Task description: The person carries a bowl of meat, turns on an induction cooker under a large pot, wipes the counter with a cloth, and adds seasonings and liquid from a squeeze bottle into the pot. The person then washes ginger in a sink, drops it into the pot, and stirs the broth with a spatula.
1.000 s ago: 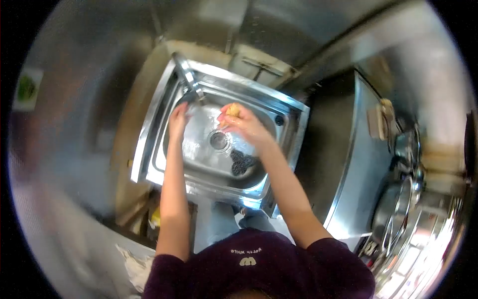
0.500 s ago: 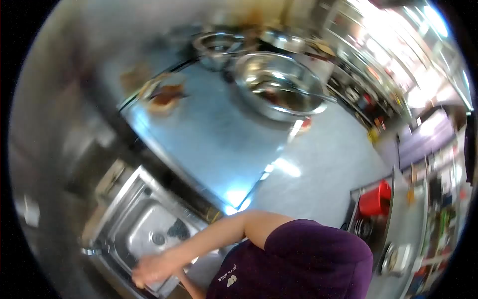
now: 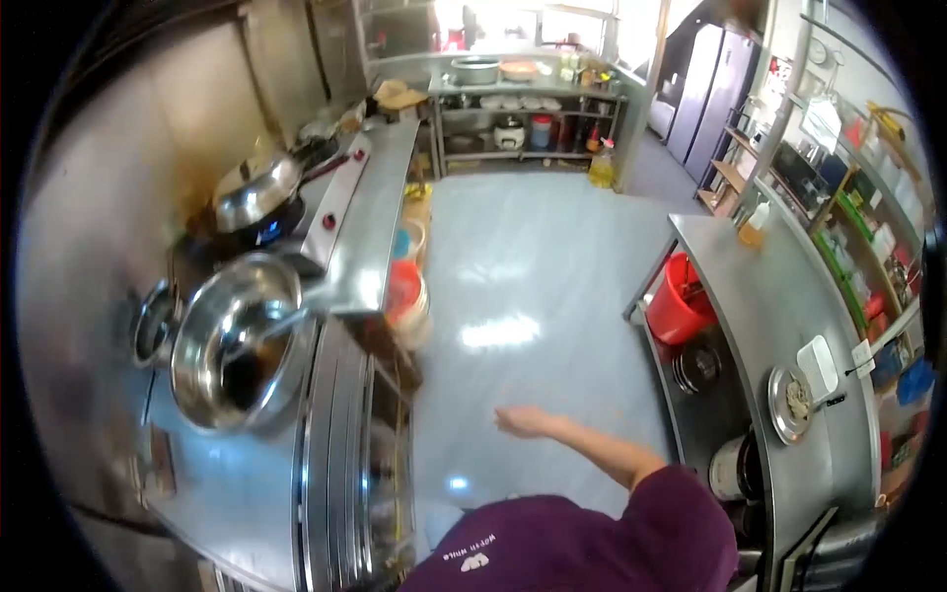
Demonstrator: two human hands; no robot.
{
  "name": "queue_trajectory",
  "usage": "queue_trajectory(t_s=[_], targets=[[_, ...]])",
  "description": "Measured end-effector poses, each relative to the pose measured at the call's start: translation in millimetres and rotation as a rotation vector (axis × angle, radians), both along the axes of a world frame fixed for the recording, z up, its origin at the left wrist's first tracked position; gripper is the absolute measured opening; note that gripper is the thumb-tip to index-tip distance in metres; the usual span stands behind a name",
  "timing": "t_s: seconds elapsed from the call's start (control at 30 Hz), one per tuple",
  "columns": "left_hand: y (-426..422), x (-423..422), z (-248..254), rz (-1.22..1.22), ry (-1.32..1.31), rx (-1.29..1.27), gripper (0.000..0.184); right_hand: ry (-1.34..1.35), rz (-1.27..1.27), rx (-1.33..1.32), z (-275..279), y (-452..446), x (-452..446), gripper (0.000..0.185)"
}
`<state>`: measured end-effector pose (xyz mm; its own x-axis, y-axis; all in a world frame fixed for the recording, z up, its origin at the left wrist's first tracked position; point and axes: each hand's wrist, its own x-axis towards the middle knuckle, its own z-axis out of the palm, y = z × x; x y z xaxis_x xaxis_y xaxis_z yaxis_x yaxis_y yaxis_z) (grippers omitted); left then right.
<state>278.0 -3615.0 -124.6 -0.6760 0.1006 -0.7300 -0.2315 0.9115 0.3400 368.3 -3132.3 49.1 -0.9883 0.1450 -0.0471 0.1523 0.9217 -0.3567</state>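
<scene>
My right hand (image 3: 523, 421) hangs over the grey floor (image 3: 552, 370) in front of my body. Its fingers look curled together, and whatever they may hold is too small to make out. Nothing is touching the hand from outside. To its left is the steel counter (image 3: 232, 483), where a large steel bowl (image 3: 197, 380) holds a dark content and a long-handled utensil. On the other side stands a steel table (image 3: 730, 252) with a red bucket (image 3: 674, 321) beneath it. My left hand is out of view.
A metal pan (image 3: 258, 195) is on the stove at the left. A back shelf (image 3: 449, 84) carries basins and pots, with an oil jug (image 3: 602, 166) beside it. On the right table are a steel plate (image 3: 779, 422) and a white tray (image 3: 818, 367). Buckets (image 3: 407, 314) stand below the left counter.
The view has swung right, from the sink to the room. The sink, the dark scrubber and my left hand have left view. My right hand has moved from the sink to over the floor.
</scene>
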Motion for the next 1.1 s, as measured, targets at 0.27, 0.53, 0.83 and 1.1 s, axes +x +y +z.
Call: queue_trajectory(t_s=[0.27, 0.53, 0.83, 1.1], targets=[[289.2, -142.2, 18.0, -0.064, -0.1, 0.484, 0.022, 0.179, -0.434, -0.225, 42.1, 95.4, -99.5, 0.035], [692.8, -206.4, 169.2, -0.812, -0.464, 0.912, 0.04, 0.413, -1.031, -0.403, 41.3, 293.3, -115.4, 0.032], [924.7, -171.6, 247.9, -1.29, -0.293, 0.996, 0.04, 1.019, -1.337, -1.121, 33.0, 451.5, -131.9, 0.031], [1111.5, -250.1, 256.5, -1.158, -0.151, 0.949, 0.04, 0.753, -1.047, -1.129, 40.3, 656.0, -191.9, 0.031]])
